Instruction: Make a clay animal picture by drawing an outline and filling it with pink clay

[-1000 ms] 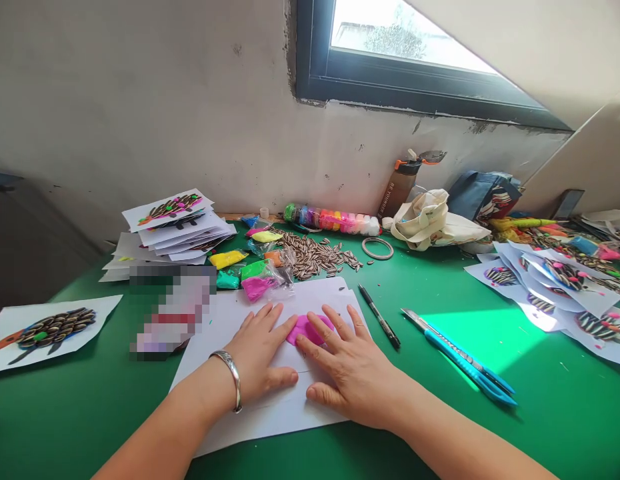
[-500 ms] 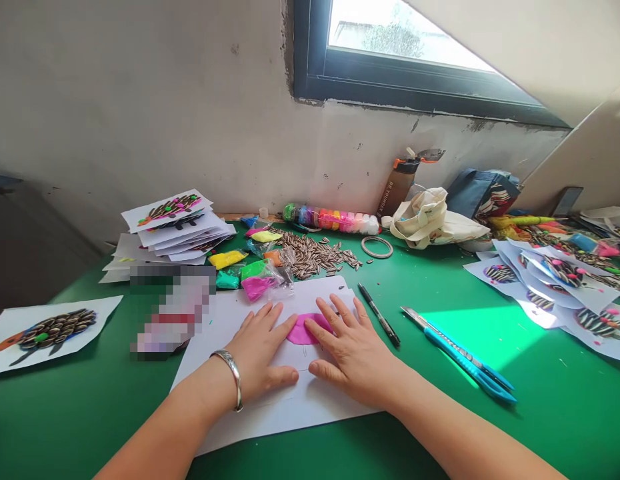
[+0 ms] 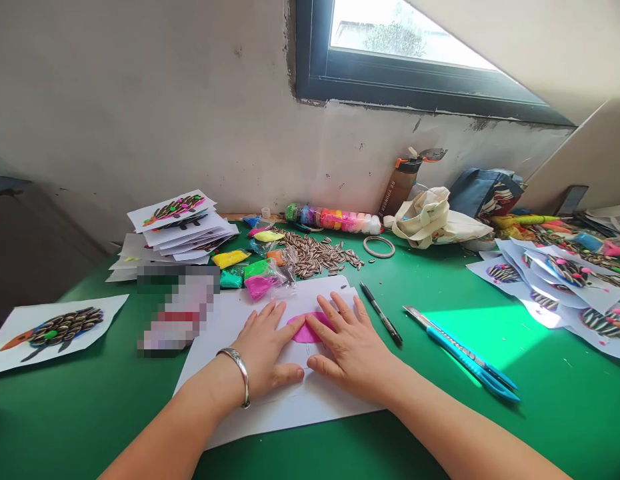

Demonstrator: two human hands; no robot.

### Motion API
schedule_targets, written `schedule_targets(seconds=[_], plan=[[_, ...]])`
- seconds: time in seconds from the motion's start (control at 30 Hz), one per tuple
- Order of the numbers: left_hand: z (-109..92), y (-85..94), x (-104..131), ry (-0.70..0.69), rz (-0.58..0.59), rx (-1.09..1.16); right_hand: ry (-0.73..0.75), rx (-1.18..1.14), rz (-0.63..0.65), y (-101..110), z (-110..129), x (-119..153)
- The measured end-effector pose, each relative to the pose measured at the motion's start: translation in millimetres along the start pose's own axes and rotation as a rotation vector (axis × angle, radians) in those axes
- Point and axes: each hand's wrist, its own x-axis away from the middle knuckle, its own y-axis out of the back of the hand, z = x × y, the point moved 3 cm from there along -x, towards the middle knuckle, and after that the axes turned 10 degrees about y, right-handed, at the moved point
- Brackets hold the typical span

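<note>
Bright sun from the window [image 3: 435, 87] falls across the green tabletop [image 3: 80, 427], which runs back to a scuffed pale wall [image 3: 165, 113]. From my distant seat I look down on both bare hands over a white sheet [image 3: 285, 410] with faint drawn lines. I have the left hand [image 3: 257, 350], a silver bracelet [image 3: 237, 377] at its wrist, laid palm down with the fingers spread, and the right hand [image 3: 355, 353] spread likewise; neither is clamped on anything. Between them lies the flat pink clay [image 3: 305, 333], on the sheet. My left index fingertip meets its left edge, while my right fingers lie over its right part and hide some of it; how hard they press, I cannot tell. Both thumbs rest nearer me than the clay, their tips just apart. Beyond my fingertips I see packets of coloured clay [image 3: 260, 287], touching the sheet's far edge, and a heap of striped seeds [image 3: 323, 257]. To the right of the sheet I have a black pen [image 3: 381, 313], then a blue cutter [image 3: 460, 350] with its blade pointing away from me
</note>
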Motion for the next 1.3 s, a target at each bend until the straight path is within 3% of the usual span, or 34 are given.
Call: schedule_targets(seconds=[0.43, 0.63, 1.3], plan=[[-7, 2.3, 4, 0.033, 0.002, -0.027, 0.023, 0.006, -0.008, 0, -1, 3], [-9, 2.1, 5, 0.027, -0.005, -0.022, -0.064, 0.042, -0.050, 3, -10, 8], [-13, 3.6, 5, 0.049, 0.005, -0.047, -0.093, -0.040, -0.028, 3, -8, 2]])
